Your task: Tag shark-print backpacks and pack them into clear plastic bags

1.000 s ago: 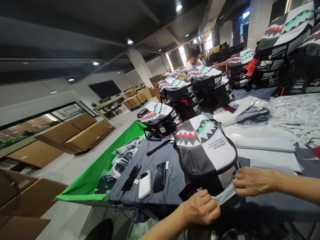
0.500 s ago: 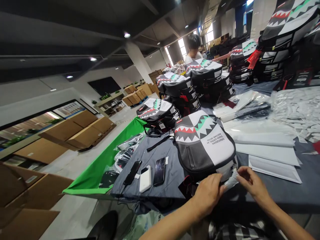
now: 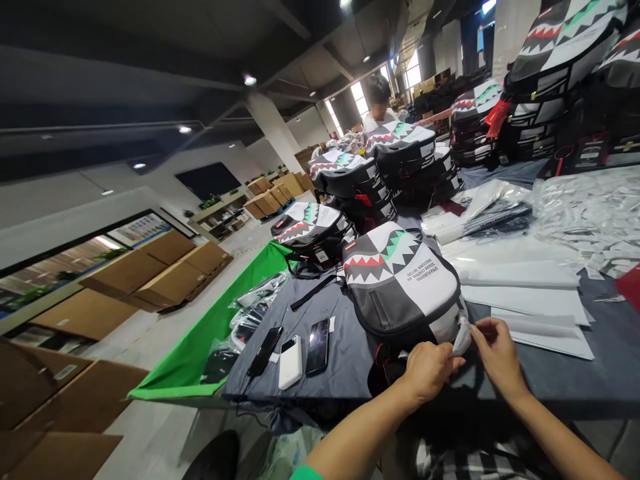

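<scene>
A backpack (image 3: 400, 287) with a shark-mouth print in grey, white, red and green lies front up near the table's front edge. At its lower right corner sticks out a crumpled white piece of thin wrapping (image 3: 462, 335); what it covers is hidden. My left hand (image 3: 431, 371) is closed on the lower end of this wrapping, its fingers curled. From the other side, thumb and forefinger of my right hand (image 3: 500, 357) pinch at the wrapping's right edge. A dark tag with a red loop (image 3: 383, 355) hangs by the bag's lower left.
Two phones (image 3: 317, 347) and a white power bank (image 3: 291, 362) lie left of the bag. White sheets (image 3: 530, 300) and plastic bags (image 3: 485, 210) lie to the right. Stacked backpacks (image 3: 350, 177) stand behind. A green-lined bin (image 3: 175, 363) adjoins the table's left side. A person (image 3: 379, 103) is farther back.
My right hand has shifted slightly left and up, and my left hand slightly right, so they are closer together. The white wrapping now stands more upright. The view has moved a little.
</scene>
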`<action>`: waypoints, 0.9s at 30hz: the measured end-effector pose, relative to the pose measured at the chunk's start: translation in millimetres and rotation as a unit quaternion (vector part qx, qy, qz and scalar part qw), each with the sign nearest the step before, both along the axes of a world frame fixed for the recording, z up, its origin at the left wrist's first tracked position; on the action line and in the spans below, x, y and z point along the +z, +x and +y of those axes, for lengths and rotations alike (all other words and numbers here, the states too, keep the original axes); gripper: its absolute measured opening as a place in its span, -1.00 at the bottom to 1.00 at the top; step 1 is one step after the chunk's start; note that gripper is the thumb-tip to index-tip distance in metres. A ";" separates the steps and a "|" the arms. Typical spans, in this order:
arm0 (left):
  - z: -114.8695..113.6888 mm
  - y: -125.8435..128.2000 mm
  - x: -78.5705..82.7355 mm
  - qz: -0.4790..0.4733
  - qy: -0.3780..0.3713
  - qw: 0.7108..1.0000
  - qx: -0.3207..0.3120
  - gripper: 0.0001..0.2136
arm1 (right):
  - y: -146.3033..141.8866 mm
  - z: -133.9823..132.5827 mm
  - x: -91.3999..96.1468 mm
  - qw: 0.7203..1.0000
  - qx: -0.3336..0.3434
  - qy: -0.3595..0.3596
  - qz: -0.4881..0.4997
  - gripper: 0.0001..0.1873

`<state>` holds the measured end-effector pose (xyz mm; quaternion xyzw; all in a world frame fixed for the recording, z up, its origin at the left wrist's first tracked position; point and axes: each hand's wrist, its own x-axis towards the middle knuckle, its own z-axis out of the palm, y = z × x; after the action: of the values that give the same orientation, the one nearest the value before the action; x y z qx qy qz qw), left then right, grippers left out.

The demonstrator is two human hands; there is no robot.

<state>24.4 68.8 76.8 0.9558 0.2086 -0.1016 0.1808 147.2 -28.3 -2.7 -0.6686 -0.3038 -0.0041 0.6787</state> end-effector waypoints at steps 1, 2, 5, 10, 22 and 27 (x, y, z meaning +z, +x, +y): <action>1.0 2.5 -4.8 -0.012 0.027 1.000 -0.009 -0.68 | 4.4 -4.7 4.1 0.997 0.022 -0.008 -0.080 -0.81; 2.8 3.1 -10.2 -0.029 0.061 0.997 -0.029 -0.67 | 8.3 -9.5 8.8 0.980 0.060 -0.022 -0.187 -0.86; 14.1 -10.2 -26.6 -0.120 0.179 0.965 -0.152 -0.69 | 18.5 -17.5 22.0 0.851 0.164 -0.078 -0.493 -0.77; 44.8 -63.7 -49.5 -0.355 0.354 0.852 -0.148 -0.80 | 31.4 -10.6 31.2 0.785 0.158 -0.113 -0.588 -0.84; 13.9 -63.5 -14.1 -0.357 0.139 0.922 -0.057 -0.43 | 34.7 -1.0 30.7 0.805 0.116 -0.072 -0.577 -0.84; 3.3 1.8 25.3 -0.066 -0.049 0.992 -0.092 -0.67 | 38.4 1.9 22.6 0.840 0.128 -0.036 -0.526 -0.89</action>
<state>26.3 72.1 102.1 0.9655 0.1024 -0.0643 0.2308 185.6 -26.4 19.9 -0.5454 -0.6978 -0.2574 0.3864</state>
